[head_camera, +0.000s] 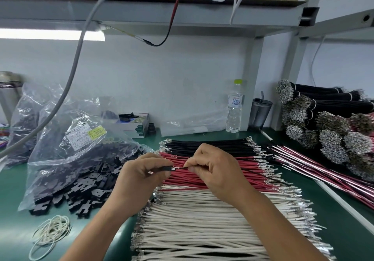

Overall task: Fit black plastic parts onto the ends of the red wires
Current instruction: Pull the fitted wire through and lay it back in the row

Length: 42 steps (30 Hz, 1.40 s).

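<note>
Your left hand [142, 171] pinches the black plastic part [167, 168]; your right hand [210, 166] pinches the wire [253, 172] just right, lying left-right, terminal facing the part.

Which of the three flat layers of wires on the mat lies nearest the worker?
The white layer: it spreads under the forearms, with the red layer beyond it and the black layer farthest.

Red wires [222, 166] lie between black wires [206, 146] and white wires [202, 220] on a green table [12, 190].
</note>
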Tool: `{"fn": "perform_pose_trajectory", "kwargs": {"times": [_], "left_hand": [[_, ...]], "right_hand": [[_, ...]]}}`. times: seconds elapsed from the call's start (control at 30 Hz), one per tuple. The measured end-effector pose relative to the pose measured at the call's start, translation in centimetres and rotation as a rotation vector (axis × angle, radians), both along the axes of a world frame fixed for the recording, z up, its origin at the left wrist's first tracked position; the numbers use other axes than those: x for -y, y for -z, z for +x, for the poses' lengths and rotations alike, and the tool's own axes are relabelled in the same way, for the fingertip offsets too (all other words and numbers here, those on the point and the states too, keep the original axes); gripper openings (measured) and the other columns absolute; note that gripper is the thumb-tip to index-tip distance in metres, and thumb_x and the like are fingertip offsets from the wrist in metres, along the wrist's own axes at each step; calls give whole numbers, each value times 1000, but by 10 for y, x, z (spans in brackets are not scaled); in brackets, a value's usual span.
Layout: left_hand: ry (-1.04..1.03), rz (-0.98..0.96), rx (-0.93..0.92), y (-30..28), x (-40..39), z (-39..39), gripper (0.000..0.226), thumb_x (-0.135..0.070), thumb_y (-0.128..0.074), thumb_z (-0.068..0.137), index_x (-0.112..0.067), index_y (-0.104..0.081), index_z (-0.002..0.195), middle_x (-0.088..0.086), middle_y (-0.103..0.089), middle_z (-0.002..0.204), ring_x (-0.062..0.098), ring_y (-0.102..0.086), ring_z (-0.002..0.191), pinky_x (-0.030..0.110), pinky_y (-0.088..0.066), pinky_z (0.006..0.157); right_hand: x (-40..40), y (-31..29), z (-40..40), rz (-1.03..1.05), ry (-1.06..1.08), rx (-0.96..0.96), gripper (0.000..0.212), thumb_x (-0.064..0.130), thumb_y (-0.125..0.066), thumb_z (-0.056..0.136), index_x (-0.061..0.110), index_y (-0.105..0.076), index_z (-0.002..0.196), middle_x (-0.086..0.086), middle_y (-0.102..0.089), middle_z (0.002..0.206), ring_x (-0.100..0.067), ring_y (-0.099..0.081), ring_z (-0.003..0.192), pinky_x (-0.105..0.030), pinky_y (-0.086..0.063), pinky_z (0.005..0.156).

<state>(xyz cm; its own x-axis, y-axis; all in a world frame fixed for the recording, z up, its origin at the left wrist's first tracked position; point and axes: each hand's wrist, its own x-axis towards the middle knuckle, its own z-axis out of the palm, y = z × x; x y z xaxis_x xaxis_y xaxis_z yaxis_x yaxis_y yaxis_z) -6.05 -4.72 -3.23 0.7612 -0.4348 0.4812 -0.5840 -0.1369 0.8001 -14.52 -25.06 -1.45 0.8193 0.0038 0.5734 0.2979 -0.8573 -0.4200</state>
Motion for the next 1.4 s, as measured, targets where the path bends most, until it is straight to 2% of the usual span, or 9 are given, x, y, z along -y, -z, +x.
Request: {"fn": "perform_pose_trajectory", "kwargs": {"times": [0.23,0.37,0.5,0.67,0.83,1.03,1.23,1.27,1.4], "left_hand": [[140,-91,-256,2,-2,-2,26,0,-76,86,-25,-84,91,11,-75,75,16,-67,65,23,-57,61],[61,-8,-85,0,2,-2,28,1,-80,84,-25,-84,91,6,-74,82,15,-65,65,25,-56,62],[32,-24,-55,0,1,0,32,2,-80,84,-29,-84,89,4,-73,79,12,-65,61,16,-51,57],[-21,102,114,0,4,-5,29,-6,-82,84,-34,-82,94,-16,-71,83,9,-67,70,12,-48,59],[-23,-4,1,-2,3,-3,29,-3,-82,84,-32,-82,90,-9,-74,79,5,-66,65,11,-49,61],[-1,17,22,0,2,-3,33,-5,-83,82,-37,-83,88,-8,-73,78,5,-66,66,15,-52,62],[-74,-254,-209,3,4,7,19,-5,-80,86,-24,-83,89,6,-77,73,11,-68,59,21,-56,55],[-100,-304,-244,3,2,9,17,-6,-80,86,-23,-83,88,8,-77,74,12,-68,59,22,-57,53],[-121,-372,-325,5,-1,14,16,-8,-81,85,-23,-84,86,11,-78,78,13,-68,59,22,-56,51]], "right_hand": [[-2,-4,-3,-42,17,35,10,26,-70,93,29,-78,98,19,-56,86,-2,-56,82,-26,-49,73],[-9,-9,-7,-267,57,105,10,26,-68,95,26,-77,97,13,-57,85,-6,-54,82,-34,-52,66],[-12,-6,0,-122,44,73,11,26,-66,95,25,-76,100,17,-55,89,0,-52,84,-24,-45,73],[-18,5,5,-82,14,6,12,24,-65,95,22,-75,102,18,-52,91,-4,-54,87,-27,-46,76],[-13,4,7,29,49,42,9,28,-65,96,23,-72,94,16,-58,90,-3,-55,87,-29,-48,78],[-23,10,9,-103,21,94,13,27,-63,97,17,-71,92,11,-57,89,-7,-53,84,-26,-44,74],[-21,-4,6,-315,182,508,4,21,-71,92,18,-71,89,5,-58,88,-13,-49,84,-21,-41,70],[-24,-3,8,-335,165,493,4,21,-71,91,19,-72,88,6,-58,87,-13,-49,83,-21,-40,67],[-35,13,27,-355,178,41,17,41,-66,93,30,-74,103,12,-61,95,-10,-53,93,-26,-40,66]]}}
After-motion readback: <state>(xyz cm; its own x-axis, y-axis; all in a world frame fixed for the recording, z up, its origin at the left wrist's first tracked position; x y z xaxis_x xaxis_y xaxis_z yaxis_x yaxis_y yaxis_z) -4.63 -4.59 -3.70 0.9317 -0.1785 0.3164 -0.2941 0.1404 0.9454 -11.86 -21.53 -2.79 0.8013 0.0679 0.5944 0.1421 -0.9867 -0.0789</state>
